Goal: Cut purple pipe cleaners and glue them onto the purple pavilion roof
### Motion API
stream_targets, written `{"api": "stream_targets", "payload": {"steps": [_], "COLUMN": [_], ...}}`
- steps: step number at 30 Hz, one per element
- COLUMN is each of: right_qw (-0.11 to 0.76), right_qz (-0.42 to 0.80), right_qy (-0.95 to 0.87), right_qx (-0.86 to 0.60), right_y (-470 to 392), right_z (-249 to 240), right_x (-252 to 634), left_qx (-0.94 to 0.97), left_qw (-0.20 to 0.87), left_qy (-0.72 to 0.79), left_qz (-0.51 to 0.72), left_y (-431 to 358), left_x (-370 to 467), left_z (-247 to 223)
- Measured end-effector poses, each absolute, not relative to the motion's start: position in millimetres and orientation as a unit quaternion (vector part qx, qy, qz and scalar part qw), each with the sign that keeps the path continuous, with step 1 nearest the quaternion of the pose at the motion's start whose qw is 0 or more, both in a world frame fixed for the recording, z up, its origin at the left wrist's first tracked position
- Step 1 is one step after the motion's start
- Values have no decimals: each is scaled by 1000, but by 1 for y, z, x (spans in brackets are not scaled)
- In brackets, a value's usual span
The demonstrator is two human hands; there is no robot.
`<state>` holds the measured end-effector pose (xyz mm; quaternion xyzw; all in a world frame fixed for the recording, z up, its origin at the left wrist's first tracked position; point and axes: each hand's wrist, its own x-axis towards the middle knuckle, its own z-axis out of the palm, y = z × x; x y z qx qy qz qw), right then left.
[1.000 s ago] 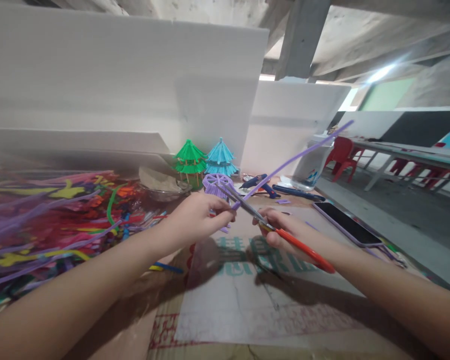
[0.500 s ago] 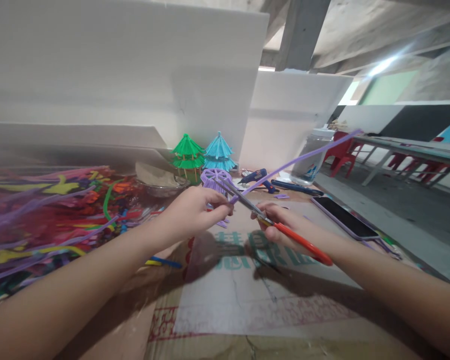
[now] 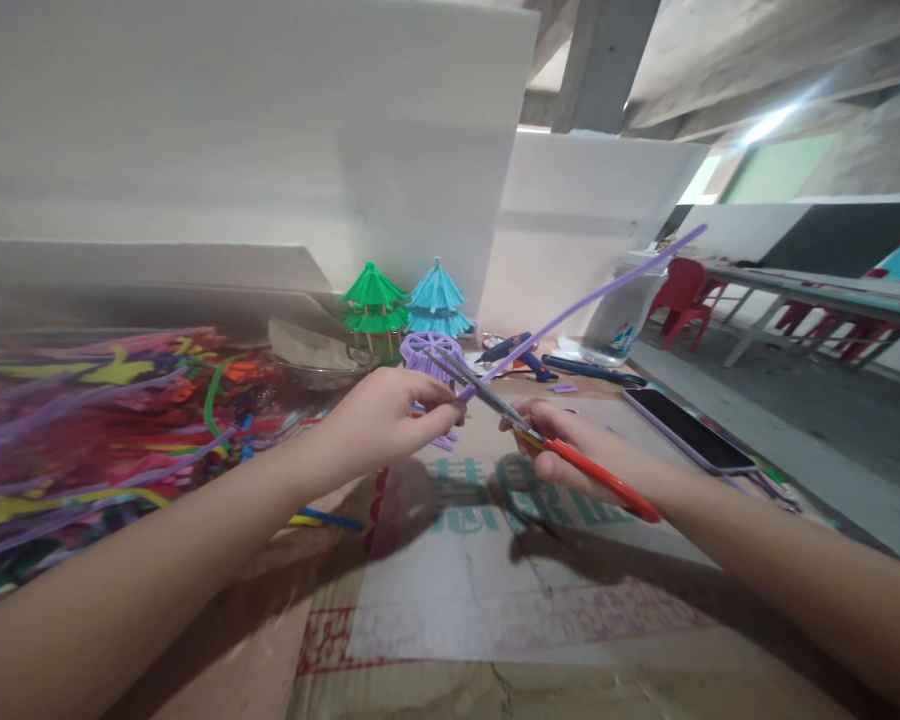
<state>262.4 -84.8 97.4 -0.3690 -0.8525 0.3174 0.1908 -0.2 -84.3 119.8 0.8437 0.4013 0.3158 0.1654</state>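
Hands trimming position, seen from the head. The landmark is the pair of scissors with orange-red handles, held above the desk. The right hand is closed around the scissors at the handle end; the blades point away and to the left, their tips slightly parted. The left hand, left of the scissors, pinches the lower end of a purple fuzzy stem, which crosses the blades and rises to their right. Whether the stem lies between the blades or beside them cannot be told. The two hands are apart.

Beyond the scissors' tips stands a purple ribbed piece, partly hidden by the left hand; behind it are a green tiered model and a blue tiered model. Beyond the scissors, slightly right, lies a glue gun. Right of the scissors: a phone. Far left: a pile of coloured stems, blurred. Below: a printed sheet.
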Motion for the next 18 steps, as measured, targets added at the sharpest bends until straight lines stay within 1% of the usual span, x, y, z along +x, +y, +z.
{"api": "stream_targets", "payload": {"steps": [7, 18], "right_qw": [195, 203], "right_qz": [306, 317], "right_qy": [-857, -855], "right_qx": [-365, -357], "right_y": [-83, -83], "right_z": [95, 93], "right_x": [263, 263], "left_qx": [838, 852], "left_qw": [172, 148], "left_qy": [400, 394], "left_qz": [329, 313], "left_y": [-82, -82], "left_x": [-3, -1], "left_z": [119, 118]}}
